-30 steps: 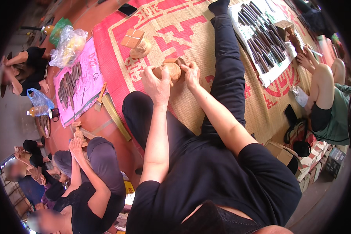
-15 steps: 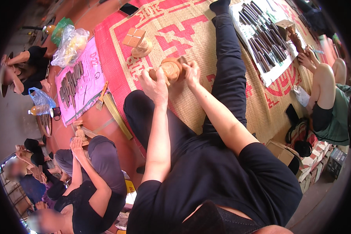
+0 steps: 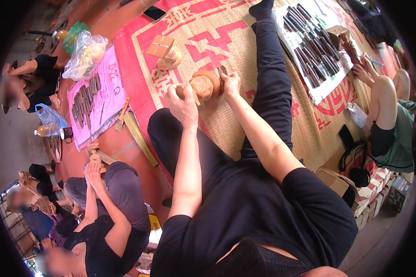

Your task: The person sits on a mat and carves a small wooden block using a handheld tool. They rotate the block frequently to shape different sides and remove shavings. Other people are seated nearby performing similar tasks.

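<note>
A turned-looking, rounded wooden carving (image 3: 202, 87) with visible grain lies over the mat in front of me. My left hand (image 3: 184, 104) is closed around its left end. My right hand (image 3: 232, 85) is pinched on a small dark brown flat piece (image 3: 223, 71) at the carving's right side; its exact kind is too small to make out. Just beyond stands a second wooden carving (image 3: 170, 59), round at its base, with a square block (image 3: 160, 45) at its other end marked by crossing lines.
A patterned red and straw mat (image 3: 217, 27) lies under my legs. Chisels (image 3: 316, 51) cover a white cloth at right; more chisels (image 3: 85, 99) lie on a pink sheet at left, near a brush (image 3: 123, 113). A phone (image 3: 154, 13) lies beyond. Several people sit on both sides.
My right hand has shifted slightly to the right and up, with the small dark piece now tilted upright beside the carving. The left hand keeps its hold, and the carving has turned a little.
</note>
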A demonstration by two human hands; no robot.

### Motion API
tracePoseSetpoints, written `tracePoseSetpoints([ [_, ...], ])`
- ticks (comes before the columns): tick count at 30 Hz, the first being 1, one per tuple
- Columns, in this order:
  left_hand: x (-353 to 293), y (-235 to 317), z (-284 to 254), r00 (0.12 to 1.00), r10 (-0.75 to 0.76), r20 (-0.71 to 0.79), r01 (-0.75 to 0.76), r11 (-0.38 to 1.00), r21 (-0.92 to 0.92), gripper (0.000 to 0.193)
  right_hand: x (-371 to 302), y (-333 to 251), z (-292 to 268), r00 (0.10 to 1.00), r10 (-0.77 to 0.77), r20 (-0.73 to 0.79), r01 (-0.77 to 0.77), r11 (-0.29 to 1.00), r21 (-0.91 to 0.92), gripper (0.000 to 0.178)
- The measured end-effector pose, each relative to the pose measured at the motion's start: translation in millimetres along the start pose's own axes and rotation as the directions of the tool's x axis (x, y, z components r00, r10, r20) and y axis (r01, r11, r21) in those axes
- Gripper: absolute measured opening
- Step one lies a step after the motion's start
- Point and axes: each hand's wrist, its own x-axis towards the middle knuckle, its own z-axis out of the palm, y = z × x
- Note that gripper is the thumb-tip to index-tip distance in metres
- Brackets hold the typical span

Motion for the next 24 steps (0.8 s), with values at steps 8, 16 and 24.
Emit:
tracePoseSetpoints([
  [8,-5,-2,-1,0.996,0.086,-0.023,-0.086,0.996,-0.005,0.033,-14,6,5,0.968,-0.139,0.211,0.179,0.966,-0.185,0.018],
  [16,-5,-7,-5,0.995,0.096,-0.007,-0.096,0.995,-0.038,0.030,-3,-3,-5,0.970,-0.071,0.234,0.068,0.997,0.024,0.017],
  [24,-17,-3,2,0.977,0.211,-0.022,-0.210,0.977,0.047,0.028,11,-6,-7,0.995,-0.026,0.100,0.031,0.998,-0.053,0.018],
])
